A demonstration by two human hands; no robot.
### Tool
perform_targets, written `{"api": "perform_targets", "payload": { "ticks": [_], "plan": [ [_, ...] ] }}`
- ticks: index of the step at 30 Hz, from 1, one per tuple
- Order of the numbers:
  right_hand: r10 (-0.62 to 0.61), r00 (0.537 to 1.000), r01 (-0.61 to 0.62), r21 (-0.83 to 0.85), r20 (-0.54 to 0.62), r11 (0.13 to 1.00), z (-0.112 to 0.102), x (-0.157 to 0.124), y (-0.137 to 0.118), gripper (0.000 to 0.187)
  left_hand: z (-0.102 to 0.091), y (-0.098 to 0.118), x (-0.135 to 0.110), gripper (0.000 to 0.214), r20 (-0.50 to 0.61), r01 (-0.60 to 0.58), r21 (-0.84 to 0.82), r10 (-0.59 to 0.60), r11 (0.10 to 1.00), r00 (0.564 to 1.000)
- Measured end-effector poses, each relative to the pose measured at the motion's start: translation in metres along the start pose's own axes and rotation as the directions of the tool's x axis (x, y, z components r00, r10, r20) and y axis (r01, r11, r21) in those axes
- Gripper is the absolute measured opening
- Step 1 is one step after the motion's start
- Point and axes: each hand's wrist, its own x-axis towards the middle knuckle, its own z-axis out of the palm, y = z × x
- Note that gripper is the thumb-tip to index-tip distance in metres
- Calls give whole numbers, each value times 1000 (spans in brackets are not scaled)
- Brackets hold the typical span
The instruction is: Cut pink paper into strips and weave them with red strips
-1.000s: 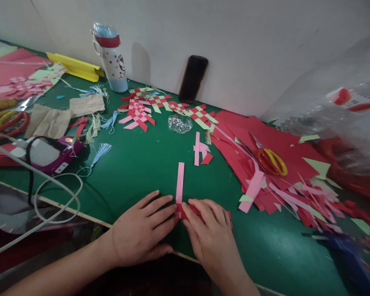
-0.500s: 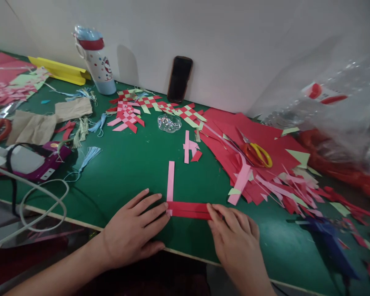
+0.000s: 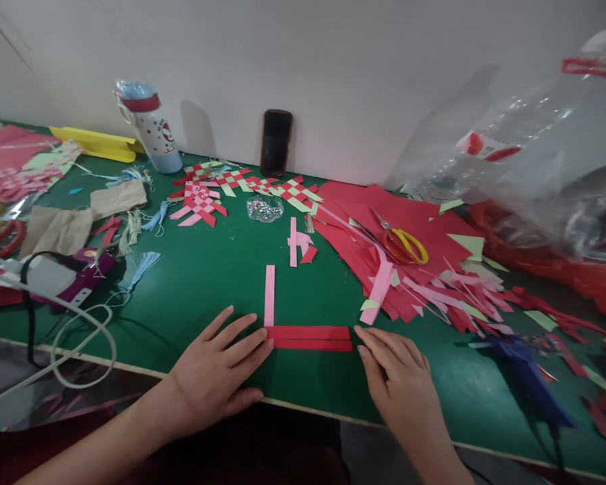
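Note:
Two red paper strips (image 3: 310,339) lie side by side across the green table, with a thin gap between them. A pink paper strip (image 3: 269,296) meets their left end at a right angle, pointing away from me. My left hand (image 3: 227,364) lies flat with spread fingers, its fingertips pressing on that corner and hiding part of the joint. Just off the strips' right end rests my right hand (image 3: 398,370), fingers stretched out and thumb apart, with nothing visible in it. Beyond the strips are small pink and red paper pieces (image 3: 301,241).
Woven paper fish (image 3: 202,202) and a dish of small beads (image 3: 264,208) lie towards the wall. A phone (image 3: 276,143) and a bottle (image 3: 154,135) stand behind. Scissors (image 3: 404,245) lie on red paper at right, near a blue glue gun (image 3: 530,377). Cables (image 3: 83,384) run at left.
My right hand has let go of the red strips' right end and moved slightly right. My left hand stays on the corner. The whole view has shifted a little.

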Motion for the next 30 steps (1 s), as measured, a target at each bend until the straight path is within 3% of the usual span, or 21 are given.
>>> {"api": "perform_targets", "payload": {
  "ticks": [4,11,30],
  "plan": [
    [-50,997,58,139,-61,989,-2,13,-13,23,1,0,-2,53,14,5,-8,-5,1000,1000],
    [-261,962,238,234,76,943,15,41,-49,29,2,1,-3,54,19,5,-20,-4,1000,1000],
    [-205,972,149,374,113,915,23,42,-40,24,-3,1,-2,53,38,9,-129,-4,992,999]
  ]
}}
